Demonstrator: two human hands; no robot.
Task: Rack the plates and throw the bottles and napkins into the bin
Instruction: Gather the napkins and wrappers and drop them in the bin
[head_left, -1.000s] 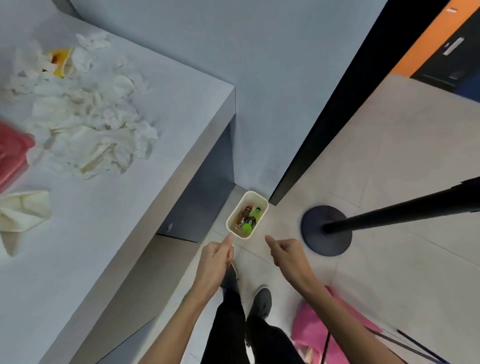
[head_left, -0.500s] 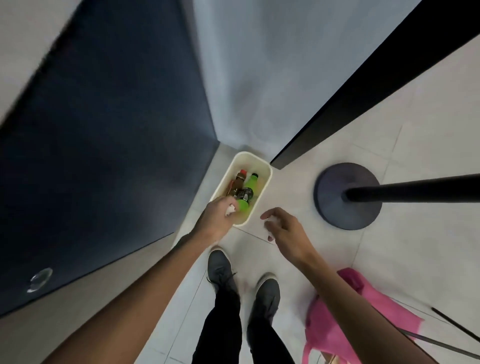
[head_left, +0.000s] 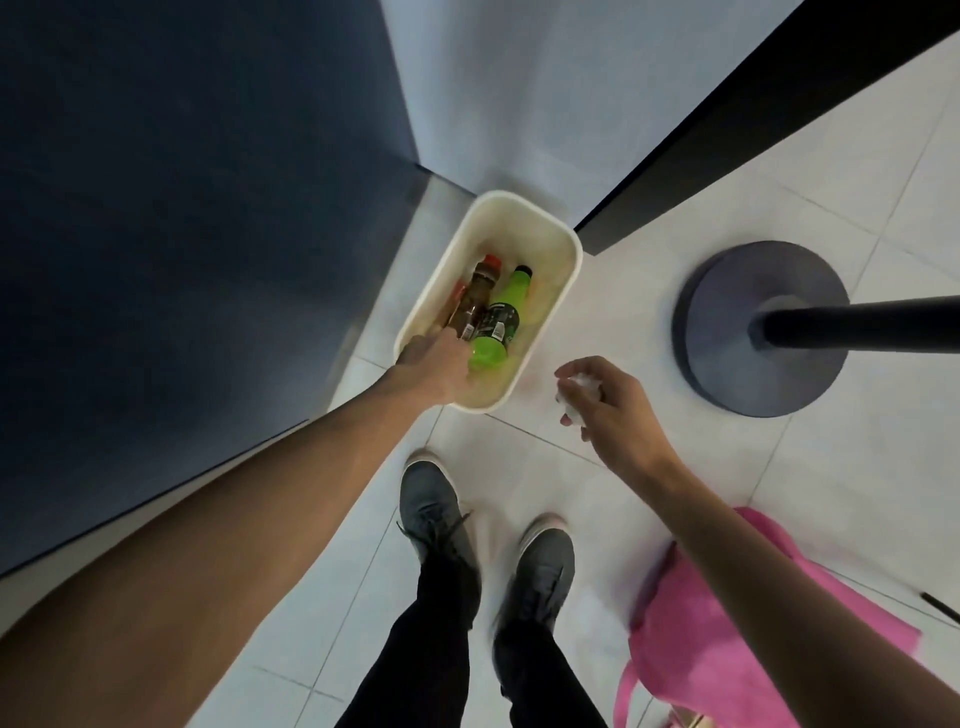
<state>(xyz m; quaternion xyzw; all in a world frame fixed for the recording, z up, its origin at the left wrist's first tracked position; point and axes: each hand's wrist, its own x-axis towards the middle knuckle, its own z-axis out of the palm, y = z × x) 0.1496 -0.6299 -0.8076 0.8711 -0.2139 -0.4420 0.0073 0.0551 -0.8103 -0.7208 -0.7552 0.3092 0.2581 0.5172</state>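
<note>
Within the last half second the left hand (head_left: 436, 364) had dipped inside the cream rectangular plastic bin (head_left: 519, 200), beside the green plastic bottle (head_left: 498, 322); its grip could not be told. The right hand (head_left: 610, 410) clutched a crumpled white napkin (head_left: 582, 389) just outside the bin, not yet deposited.

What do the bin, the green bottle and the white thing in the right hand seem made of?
Bin: likely matte cream plastic, smooth moulded rim. Green bottle: apparently glossy plastic, bright highlights. Right hand holds white wad: probably paper napkin, crumpled, creased.
</note>
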